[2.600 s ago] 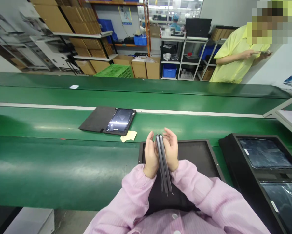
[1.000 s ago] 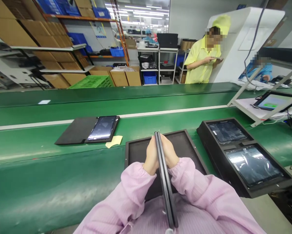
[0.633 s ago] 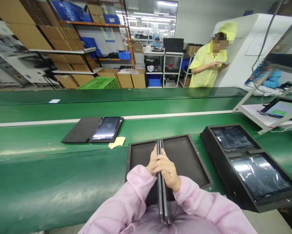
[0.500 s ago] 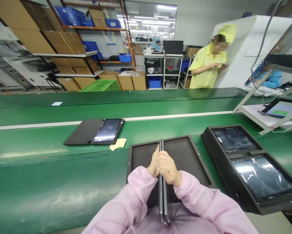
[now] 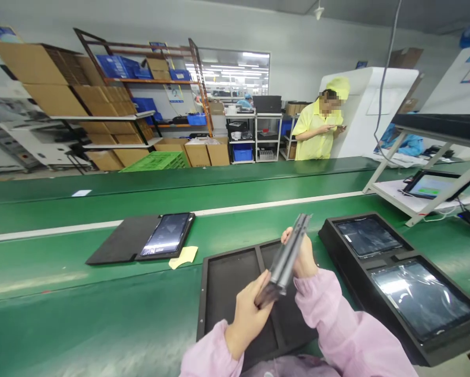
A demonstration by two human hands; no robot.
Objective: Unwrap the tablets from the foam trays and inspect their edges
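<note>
Two thin dark slabs that look like tablets [image 5: 287, 255] are held together, edge toward me and tilted, slightly blurred. My left hand [image 5: 248, 313] grips their near lower end, thumb on top. Around the far right side my right hand [image 5: 304, 257] is closed on the same pair, some fingers hidden behind it. Below them lies a black foam tray [image 5: 227, 293] with a divider between two recesses. To the right, a stack of black foam trays [image 5: 410, 250] bears an upper tablet [image 5: 370, 236] and a larger-looking nearer tablet [image 5: 423, 288].
Left on the green belt [image 5: 101, 309] sit a black foam tray [image 5: 119, 243] with a tablet [image 5: 167, 234] and a yellow paper piece [image 5: 184, 256]. A white-legged stand [image 5: 387, 162] holds a screen [image 5: 431, 184] at right. Beyond the belt stands a person in yellow [image 5: 317, 125].
The paired tablets have swung from upright in front of my chest to a tilt toward the right. My left hand has shifted to their near end, and my view has risen, exposing the tray's divider.
</note>
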